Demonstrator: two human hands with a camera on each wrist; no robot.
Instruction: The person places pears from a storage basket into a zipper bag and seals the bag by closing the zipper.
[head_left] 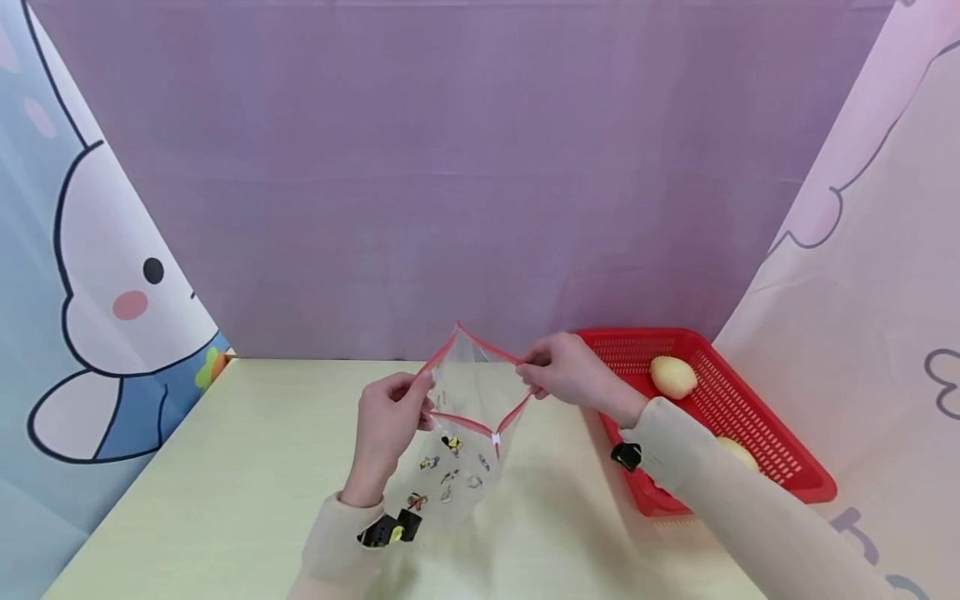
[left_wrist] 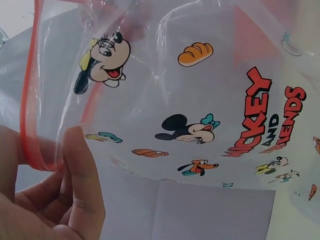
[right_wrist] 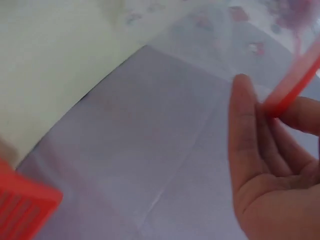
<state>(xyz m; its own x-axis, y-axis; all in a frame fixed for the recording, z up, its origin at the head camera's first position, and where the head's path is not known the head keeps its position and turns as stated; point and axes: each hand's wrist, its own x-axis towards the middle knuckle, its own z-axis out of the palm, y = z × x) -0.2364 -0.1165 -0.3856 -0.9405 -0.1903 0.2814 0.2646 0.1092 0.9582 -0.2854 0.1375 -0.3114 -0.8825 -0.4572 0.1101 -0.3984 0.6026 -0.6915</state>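
Observation:
A clear zip bag (head_left: 468, 387) with a red zipper edge and cartoon prints hangs with its mouth spread wide above the table. My left hand (head_left: 390, 417) pinches the red edge on the left side between thumb and fingers. On the opposite side, my right hand (head_left: 562, 367) pinches the same edge. A white slider (head_left: 496, 439) sits at the near corner of the mouth. In the left wrist view, the bag's printed wall (left_wrist: 195, 90) shows mouse faces and the words "Mickey and Friends". The right wrist view has the red edge (right_wrist: 290, 92) between thumb and fingers. No contents show inside the bag.
A red plastic basket (head_left: 813, 487) with slotted sides stands on the right, under my right forearm. It holds a pale yellow, lemon-shaped item (head_left: 672, 377) and another (head_left: 738, 452) partly hidden by the sleeve. A purple cloth (head_left: 450, 183) hangs behind the light table (head_left: 247, 467).

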